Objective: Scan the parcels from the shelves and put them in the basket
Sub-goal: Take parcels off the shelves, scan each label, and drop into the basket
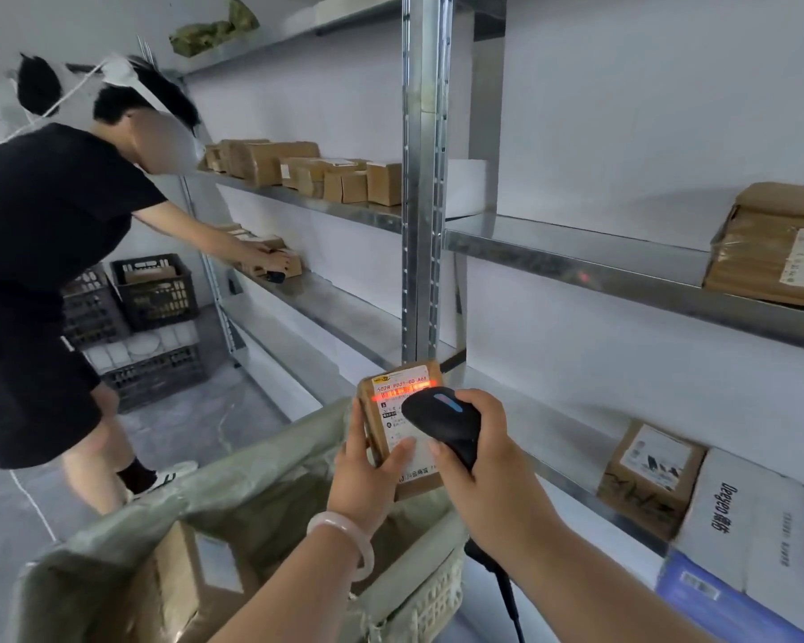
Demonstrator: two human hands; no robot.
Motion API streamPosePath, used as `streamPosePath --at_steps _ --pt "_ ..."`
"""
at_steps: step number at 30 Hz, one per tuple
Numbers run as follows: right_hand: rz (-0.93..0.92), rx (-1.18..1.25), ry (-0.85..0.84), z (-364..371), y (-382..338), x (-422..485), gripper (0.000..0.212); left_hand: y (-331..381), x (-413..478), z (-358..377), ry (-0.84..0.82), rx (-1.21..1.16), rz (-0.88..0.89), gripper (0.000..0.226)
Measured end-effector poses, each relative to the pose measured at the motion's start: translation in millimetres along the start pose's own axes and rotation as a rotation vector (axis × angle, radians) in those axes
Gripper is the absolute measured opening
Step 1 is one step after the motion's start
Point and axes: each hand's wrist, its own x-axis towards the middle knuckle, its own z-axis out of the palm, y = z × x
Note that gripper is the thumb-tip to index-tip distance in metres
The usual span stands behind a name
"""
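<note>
- The basket (439,601) is standing nearest, just below both forearms. A greenish sack (251,484) is lining it, and one brown box (191,582) is already lying inside.
- The left hand (365,475), with a pale bracelet (344,540) on its wrist, is holding the parcel (386,413) over the far edge of the basket. The fingers are wrapping around its left side and the thumb is pressing on the lower part of the label.
- The right hand (483,457) is gripping the black scanner (442,417), with all fingers curling around the handle. A red line is falling across the barcode at the top of the label, so I judge the scan is happening now.
- The parcel is looking like a small, stiff cardboard box, probably light, since one hand is carrying it. The side edges are giving the safest hold. The taped faces may be slippery, and the thumb should be staying off the barcode.
- On the low shelf to the right, a brown carton (646,480), a white parcel (753,540) and a blue one (715,601) are waiting close together.
- Higher up, a large wrapped parcel (771,252) is sitting at the shelf's right end.
- Farther left, another person (43,271) is reaching to a shelf, with black crates (154,290) behind them and a row of small boxes (307,171) above.
</note>
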Motion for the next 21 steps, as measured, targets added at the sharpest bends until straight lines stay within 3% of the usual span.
streamPosePath --at_steps 12,21 --pt "0.119 -0.050 -0.060 84.1 10.7 35.3 0.049 -65.3 45.5 -51.9 -0.034 0.011 -0.151 0.088" --pt "0.270 -0.063 -0.274 160.9 53.9 42.5 0.053 -141.4 55.3 -109.7 -0.017 0.162 -0.449 0.081"
